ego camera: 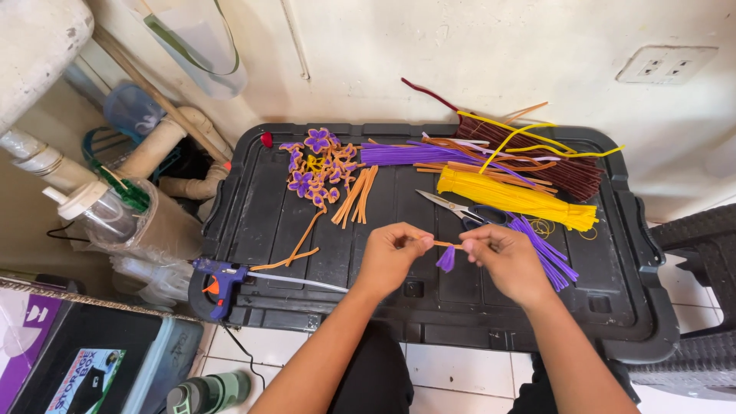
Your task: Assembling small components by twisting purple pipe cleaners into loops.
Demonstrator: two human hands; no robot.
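A black plastic bin lid (322, 253) serves as the counter. On its far right lie a yellow pipe-cleaner bundle (514, 196) and, left of it, purple-and-orange flowers (318, 165); a blue glue gun (218, 280) rests at the near left edge. Above the near middle, the left hand (389, 257) and right hand (506, 257) each pinch an end of an orange stem (447, 244) carrying a small purple petal (446, 260).

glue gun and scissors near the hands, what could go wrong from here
1. The glue gun lies beside the left hand; an elbow could nudge it off the black lid.
2. The scissors lie open just beyond the right hand; reaching for the yellow stems might meet the blades.
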